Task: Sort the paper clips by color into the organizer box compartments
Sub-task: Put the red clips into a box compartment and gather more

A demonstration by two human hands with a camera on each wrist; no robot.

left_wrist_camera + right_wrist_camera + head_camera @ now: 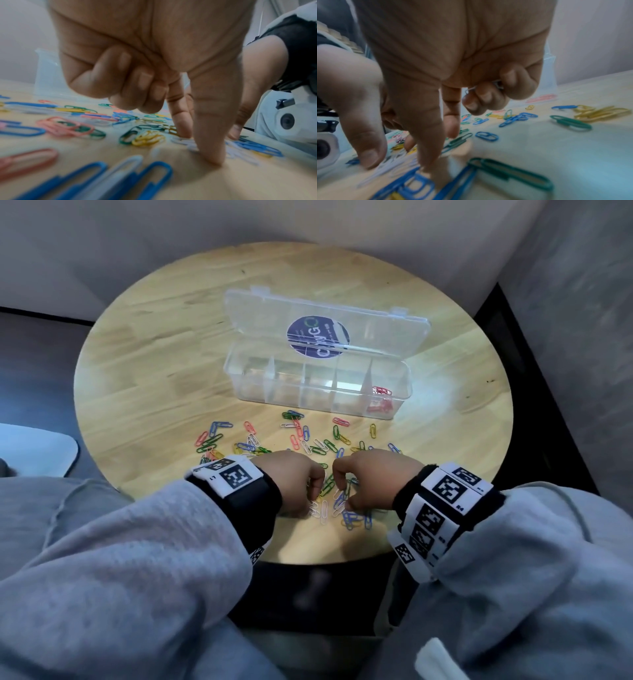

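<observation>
Coloured paper clips (301, 436) lie scattered on the round wooden table (154, 364) in front of the clear organizer box (308, 395). Its lid stands open, and red clips (382, 392) lie in its rightmost compartment. Both hands work near the table's front edge. My left hand (313, 506) has thumb and index finger down on white clips (183, 142), pinching at one, with its other fingers curled. My right hand (441, 150) points thumb and index finger at the table beside blue clips (412, 188), and its curled fingers hold a white clip (471, 88).
The open lid (325, 326) rises behind the compartments. Green clips (513, 171) and yellow clips (599, 112) lie to the right of my right hand. The table's front edge (325, 559) is just behind my wrists. A pale object (34, 450) sits off the table at left.
</observation>
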